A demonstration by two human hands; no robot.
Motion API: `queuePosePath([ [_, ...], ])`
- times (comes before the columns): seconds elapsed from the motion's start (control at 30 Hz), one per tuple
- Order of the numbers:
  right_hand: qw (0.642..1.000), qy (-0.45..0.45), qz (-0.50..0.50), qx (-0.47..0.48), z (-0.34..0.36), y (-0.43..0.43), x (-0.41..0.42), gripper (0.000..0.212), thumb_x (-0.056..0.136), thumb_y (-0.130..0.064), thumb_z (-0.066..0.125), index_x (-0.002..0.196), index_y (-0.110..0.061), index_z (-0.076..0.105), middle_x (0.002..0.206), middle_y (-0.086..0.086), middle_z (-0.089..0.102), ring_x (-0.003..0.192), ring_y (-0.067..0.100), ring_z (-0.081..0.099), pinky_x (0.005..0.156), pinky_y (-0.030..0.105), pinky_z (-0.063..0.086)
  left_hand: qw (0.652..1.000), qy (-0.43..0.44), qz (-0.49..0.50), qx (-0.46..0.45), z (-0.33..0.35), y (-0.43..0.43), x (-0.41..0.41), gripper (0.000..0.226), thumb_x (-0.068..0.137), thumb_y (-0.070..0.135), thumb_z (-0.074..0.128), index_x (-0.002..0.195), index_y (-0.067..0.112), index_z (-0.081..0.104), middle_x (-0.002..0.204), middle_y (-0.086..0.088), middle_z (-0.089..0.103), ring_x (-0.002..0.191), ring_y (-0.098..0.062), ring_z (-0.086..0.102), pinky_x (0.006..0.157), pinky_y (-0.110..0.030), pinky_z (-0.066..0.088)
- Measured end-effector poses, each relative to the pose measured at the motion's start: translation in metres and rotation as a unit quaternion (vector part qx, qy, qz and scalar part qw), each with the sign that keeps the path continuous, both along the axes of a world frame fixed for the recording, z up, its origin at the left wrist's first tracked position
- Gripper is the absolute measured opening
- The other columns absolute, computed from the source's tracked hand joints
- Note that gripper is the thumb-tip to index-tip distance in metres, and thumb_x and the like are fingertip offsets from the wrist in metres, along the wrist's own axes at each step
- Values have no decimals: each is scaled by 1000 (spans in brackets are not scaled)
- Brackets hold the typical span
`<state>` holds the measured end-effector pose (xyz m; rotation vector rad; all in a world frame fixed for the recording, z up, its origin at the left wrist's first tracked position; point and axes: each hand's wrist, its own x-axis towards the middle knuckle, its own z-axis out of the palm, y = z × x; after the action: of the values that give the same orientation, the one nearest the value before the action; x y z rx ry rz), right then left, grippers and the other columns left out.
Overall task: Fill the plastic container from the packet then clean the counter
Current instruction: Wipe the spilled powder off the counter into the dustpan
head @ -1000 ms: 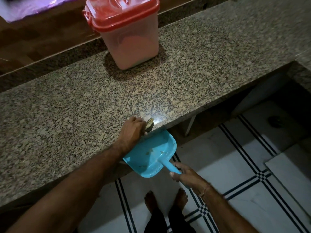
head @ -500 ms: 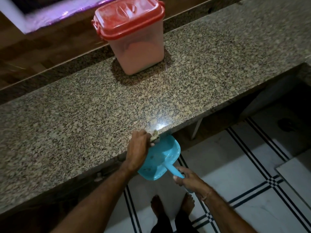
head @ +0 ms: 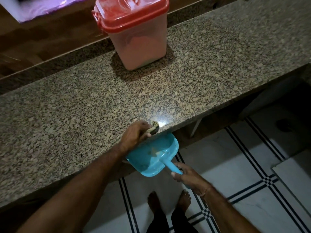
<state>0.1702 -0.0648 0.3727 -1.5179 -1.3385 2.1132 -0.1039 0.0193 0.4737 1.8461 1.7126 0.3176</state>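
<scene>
I see the plastic container (head: 141, 46) standing upright near the far edge of the speckled granite tabletop (head: 218, 73), its body translucent pink and its red lid (head: 131, 12) closed. At the near edge the left hand (head: 136, 134) grips a worn scrub pad (head: 154, 127). Just below that edge the right hand (head: 188, 178) holds the blue dustpan (head: 154, 158) by its handle, crumbs inside.

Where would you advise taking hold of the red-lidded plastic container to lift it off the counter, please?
Grip the plastic container by its side walls just under the red lid, reaching from the near counter edge. It stands upright and closed, and its body narrows downward, so the overhanging lid rim should prevent slipping.
</scene>
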Motion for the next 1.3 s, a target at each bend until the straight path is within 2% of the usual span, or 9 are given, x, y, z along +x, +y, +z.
queuePosePath([
  [0.1,1000,-2,2,-11,-2,-3,-1,30,97,-17,67,126,-23,64,101,-5,61,85,5,58,72,17,50,998,57,-6,4,-5,3,-3,42,95,41,66,120,8,71,113,-7,61,93,-15,56,72,-14,42],
  [0.2,1000,-4,11,-16,0,-5,-2,29,96,-21,67,125,-25,64,101,-6,61,86,5,58,71,16,49,996,67,45,-30,-1,11,1,26,94,28,73,108,6,73,99,-8,69,78,-13,59,63,-20,44],
  [0.33,1000,-9,21,-17,8,-7,-4,24,97,-21,66,120,-28,65,93,-8,61,80,4,56,67,15,48,988,88,76,-101,5,22,-1,27,90,30,77,101,6,73,92,-8,72,82,-22,65,72,-29,50],
  [0.47,1000,0,3,-14,9,-5,-6,31,97,-20,66,128,-26,64,99,-5,62,83,4,57,69,16,49,991,74,113,-6,4,-9,15,17,92,24,75,89,8,69,82,1,65,72,-10,59,61,-18,40],
  [0.53,1000,7,-4,-11,8,-3,-7,31,97,-17,66,128,-23,64,97,-4,60,80,3,56,69,15,49,990,77,113,44,-10,-38,25,13,91,21,74,84,13,68,80,8,59,70,-2,54,59,-15,44],
  [0.63,1000,12,-6,-8,8,0,-9,30,98,-15,65,128,-22,63,97,-3,60,79,4,56,67,12,50,989,75,120,36,-32,-76,30,14,93,33,63,87,21,67,89,10,57,78,-9,57,67,-33,58],
  [0.87,1000,10,-2,-6,8,-2,-7,29,98,-12,65,127,-17,62,96,-3,59,77,2,56,66,12,49,966,3,233,115,1,-34,10,13,99,27,64,96,14,66,94,0,59,84,-13,54,66,-24,42],
  [1.1,1000,-18,12,-8,12,-3,-6,31,98,-13,65,129,-17,62,97,-1,62,81,7,57,67,14,50,982,-7,185,35,-5,-8,23,20,90,18,75,107,10,76,92,4,65,84,-11,59,62,-13,36],
  [1.3,999,-27,12,-14,19,-10,-17,32,97,-15,66,130,-17,62,97,1,61,81,8,57,68,15,50,977,12,190,99,-7,-39,32,13,92,27,74,93,14,71,89,4,56,87,-11,49,64,-10,26],
])
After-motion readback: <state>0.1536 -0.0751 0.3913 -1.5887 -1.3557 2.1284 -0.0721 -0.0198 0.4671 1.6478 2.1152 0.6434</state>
